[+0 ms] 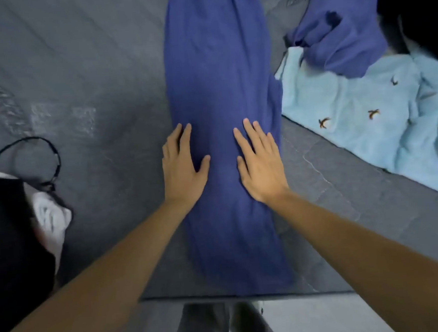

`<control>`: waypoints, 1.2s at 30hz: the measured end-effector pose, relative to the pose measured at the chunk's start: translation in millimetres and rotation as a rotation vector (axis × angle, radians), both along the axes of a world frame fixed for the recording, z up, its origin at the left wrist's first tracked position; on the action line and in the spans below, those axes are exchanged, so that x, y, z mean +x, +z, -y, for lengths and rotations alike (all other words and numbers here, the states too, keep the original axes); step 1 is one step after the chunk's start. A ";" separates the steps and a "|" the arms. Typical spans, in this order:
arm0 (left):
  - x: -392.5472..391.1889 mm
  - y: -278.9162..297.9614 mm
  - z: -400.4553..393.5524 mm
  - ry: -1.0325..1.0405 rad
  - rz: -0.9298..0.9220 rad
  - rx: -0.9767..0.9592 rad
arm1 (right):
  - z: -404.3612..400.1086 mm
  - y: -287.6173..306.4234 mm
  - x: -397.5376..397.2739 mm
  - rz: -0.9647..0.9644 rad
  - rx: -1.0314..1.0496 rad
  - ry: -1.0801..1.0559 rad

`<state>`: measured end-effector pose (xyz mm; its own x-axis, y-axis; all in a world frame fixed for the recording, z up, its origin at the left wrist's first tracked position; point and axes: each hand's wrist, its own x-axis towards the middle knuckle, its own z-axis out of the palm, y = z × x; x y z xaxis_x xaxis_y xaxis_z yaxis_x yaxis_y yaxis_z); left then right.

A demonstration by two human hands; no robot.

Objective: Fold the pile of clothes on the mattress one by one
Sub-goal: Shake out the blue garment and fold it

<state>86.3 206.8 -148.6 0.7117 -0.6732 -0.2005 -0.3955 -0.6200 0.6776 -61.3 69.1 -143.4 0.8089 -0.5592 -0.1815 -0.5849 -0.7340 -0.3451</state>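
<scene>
Hands lie flat, side by side, on a dark blue garment [220,88] folded into a long strip down the middle of the grey mattress [90,84]. The left hand [181,168] has its fingers straight and close together, pressing the cloth near its left edge; the right hand [259,163] lies flat too, fingers slightly spread, nearer the right edge. Neither hand grips anything.

The strip's far end runs out of the top of the frame, so its full length cannot be seen — its near end reaches the mattress's front edge. To the right, well apart from the hands, a light blue cloth [365,119] with small dark bird-like marks lies rumpled, cut off by the frame, with another blue garment [338,35] bunched on top of it. At the left edge sit a black item [8,245], a white cloth [53,224] and a thin dark loop [54,161] — what they are is hard to make out.
</scene>
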 end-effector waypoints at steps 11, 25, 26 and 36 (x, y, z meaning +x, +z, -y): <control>-141.7 9.8 -102.1 0.482 -0.294 -0.164 | -116.5 13.9 -119.9 0.143 0.165 -0.373; -161.9 37.4 -134.7 0.465 -0.664 0.128 | -133.1 33.8 -155.6 0.204 0.784 -0.703; -164.8 40.0 -139.7 0.445 -0.668 0.108 | -134.8 35.5 -159.1 0.214 0.803 -0.705; -189.4 54.6 -197.2 0.347 -0.459 -0.305 | -164.6 49.7 -196.0 0.469 0.961 -0.620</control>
